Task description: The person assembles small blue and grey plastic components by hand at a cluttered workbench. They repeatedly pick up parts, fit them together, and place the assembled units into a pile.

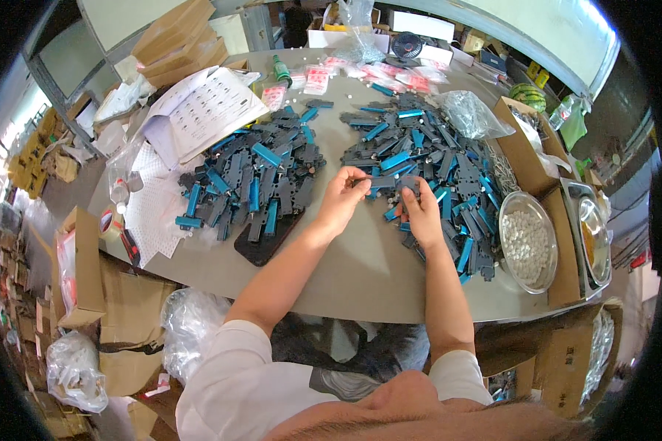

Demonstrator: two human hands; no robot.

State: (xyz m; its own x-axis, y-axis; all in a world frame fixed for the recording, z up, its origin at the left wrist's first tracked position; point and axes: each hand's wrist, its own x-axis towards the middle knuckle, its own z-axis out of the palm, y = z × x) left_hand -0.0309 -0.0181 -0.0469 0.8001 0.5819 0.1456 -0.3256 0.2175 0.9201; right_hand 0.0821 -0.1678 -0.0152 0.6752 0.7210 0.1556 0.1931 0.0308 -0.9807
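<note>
Over the middle of the table, my left hand pinches one end of a dark grey plastic part. The part's other end meets my right hand, whose thumb and fingers close around it. Its finer shape is too small to make out. Behind and right of my hands spreads a pile of dark grey and blue plastic parts. A second pile of similar parts lies left of my left hand. Partly under that pile's near edge is a flat black object.
A metal bowl of small white pieces stands at the right, beside a cardboard box and a steel tray. Printed sheets lie at the back left. A green bottle, plastic bags and a small fan are farther back.
</note>
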